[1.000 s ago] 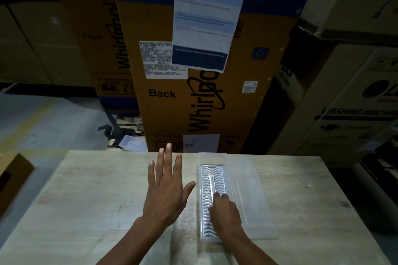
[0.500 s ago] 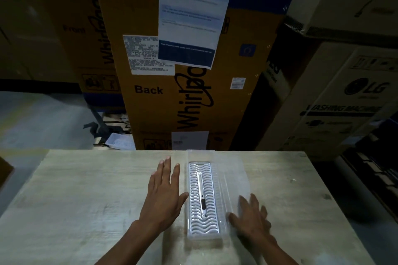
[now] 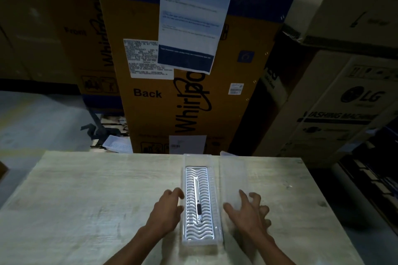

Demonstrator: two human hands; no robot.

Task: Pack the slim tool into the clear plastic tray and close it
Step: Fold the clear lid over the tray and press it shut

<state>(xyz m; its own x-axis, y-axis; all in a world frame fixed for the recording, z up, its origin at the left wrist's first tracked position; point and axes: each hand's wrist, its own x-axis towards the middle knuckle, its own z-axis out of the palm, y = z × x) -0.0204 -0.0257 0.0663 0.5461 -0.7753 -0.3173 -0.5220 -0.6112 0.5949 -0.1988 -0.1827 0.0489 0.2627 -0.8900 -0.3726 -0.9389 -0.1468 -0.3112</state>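
The clear plastic tray (image 3: 187,236) lies lengthwise on the wooden table, its ribbed white insert showing. The slim tool (image 3: 198,198), a thin silver stick with a dark band, lies along the middle of the insert. The tray's clear lid (image 3: 232,170) is folded out flat to the right. My left hand (image 3: 165,211) rests against the tray's left edge with curled fingers. My right hand (image 3: 249,211) is over the lid's near part, fingers spread and slightly blurred; whether it grips the lid is unclear.
The wooden table (image 3: 86,200) ends just beyond the tray's far end. Tall cardboard appliance boxes (image 3: 193,92) stand close behind it, with more boxes (image 3: 344,114) at the right. Papers lie on the floor (image 3: 118,144) at the back left.
My right hand left the tool in the insert and moved right onto the open lid. My left hand curled its fingers and slid back against the tray's left edge.
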